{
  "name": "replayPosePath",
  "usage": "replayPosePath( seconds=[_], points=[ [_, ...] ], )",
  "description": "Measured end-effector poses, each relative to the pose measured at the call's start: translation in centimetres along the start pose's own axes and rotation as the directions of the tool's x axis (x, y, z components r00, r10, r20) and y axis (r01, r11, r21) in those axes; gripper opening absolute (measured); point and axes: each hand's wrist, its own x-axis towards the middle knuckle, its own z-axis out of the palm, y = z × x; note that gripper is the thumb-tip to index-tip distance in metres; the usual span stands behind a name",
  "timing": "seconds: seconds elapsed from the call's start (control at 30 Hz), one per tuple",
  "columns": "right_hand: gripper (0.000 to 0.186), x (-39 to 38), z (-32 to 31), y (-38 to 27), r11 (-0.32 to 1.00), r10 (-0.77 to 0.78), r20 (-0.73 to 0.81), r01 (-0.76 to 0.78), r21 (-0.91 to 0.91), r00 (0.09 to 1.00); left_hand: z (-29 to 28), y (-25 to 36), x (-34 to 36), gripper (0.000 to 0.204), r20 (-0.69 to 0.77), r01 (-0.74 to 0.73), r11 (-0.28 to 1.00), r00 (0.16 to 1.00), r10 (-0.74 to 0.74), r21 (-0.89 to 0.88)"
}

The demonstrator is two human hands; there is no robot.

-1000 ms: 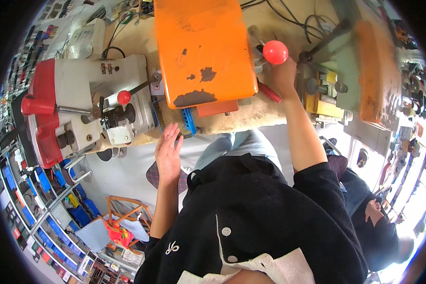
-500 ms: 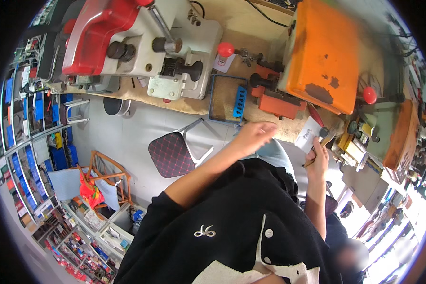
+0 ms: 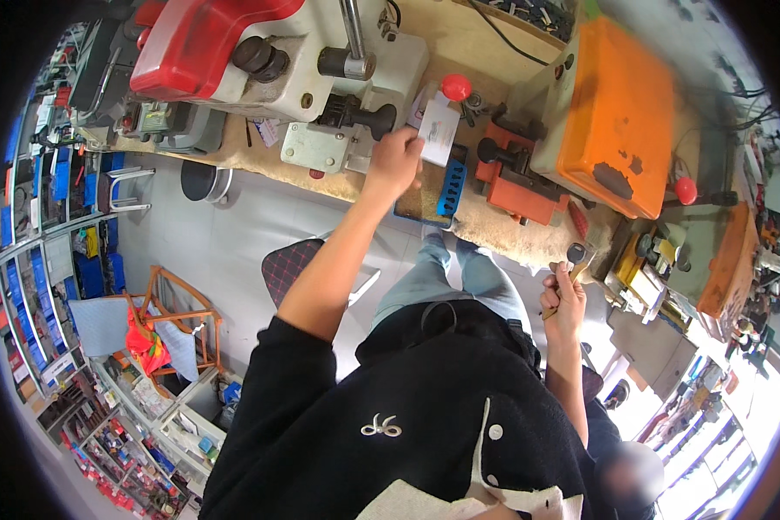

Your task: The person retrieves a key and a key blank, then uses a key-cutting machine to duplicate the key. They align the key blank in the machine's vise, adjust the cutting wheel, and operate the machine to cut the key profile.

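My left hand [image 3: 396, 163] is raised over the bench, fingers closed on a small white card [image 3: 439, 131] beside a red lever knob [image 3: 456, 87] and above a blue-rimmed tray with a blue plastic piece [image 3: 451, 187]. My right hand [image 3: 563, 299] is lower right, just off the bench front, closed round a black-headed key [image 3: 576, 254]; brass-coloured metal shows among the fingers. To its upper right is a machine with yellow parts [image 3: 633, 276]. An orange-red vise base [image 3: 520, 191] sits between my hands, with a red-handled tool [image 3: 578, 219] to its right.
A red-and-white machine [image 3: 178, 52] stands at upper left, an orange-covered machine [image 3: 615, 104] at upper right along the bench. Behind me are a checked stool [image 3: 290, 269], a wooden chair [image 3: 182, 312] and shelving with blue bins [image 3: 87, 269]. Another person [image 3: 624, 472] is at lower right.
The view has swung rightward. My right hand has come down from beside the orange machine, holding the key. The white card, earlier by my right hand, has moved up and left with my left hand.
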Motion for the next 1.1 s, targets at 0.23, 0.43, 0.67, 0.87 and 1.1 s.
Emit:
replayPosePath(
  seconds=[0.23, 0.43, 0.67, 0.87, 1.1],
  points=[
    [0.017, 0.4, -1.7, -0.8, 0.997, -0.064, -0.037, 0.063, -0.036, 0.997, 3.9, 1.6, 2.8, 0.018, -0.085, -0.113, 0.973, 0.988, 0.133, 0.201],
    [0.016, 0.4, -2.6, -1.7, 0.988, -0.138, -0.086, 0.131, -0.083, 0.987, 2.9, 1.2, 4.8, 0.017, -0.188, 0.027, 0.935, 0.981, 0.043, 0.354],
    [0.015, 3.9, -0.1, -7.6, 0.786, -0.525, -0.009, 0.482, -0.387, 0.851, 3.9, -1.5, 8.3, 0.021, -0.221, 0.080, 0.828, 0.974, 0.054, 0.555],
    [0.014, 9.4, 3.9, -13.5, 0.729, -0.652, 0.007, 0.629, -0.270, 0.758, 4.3, -1.4, 6.0, 0.032, -0.304, -0.124, 0.743, 0.859, 0.413, 0.658],
    [0.030, 14.8, 5.8, -21.0, 0.946, -0.318, 0.452, 0.246, 0.212, 0.833, 5.0, 0.7, 0.1, 0.036, -0.290, -0.057, 0.809, 0.917, 0.274, 0.585]
  ],
)
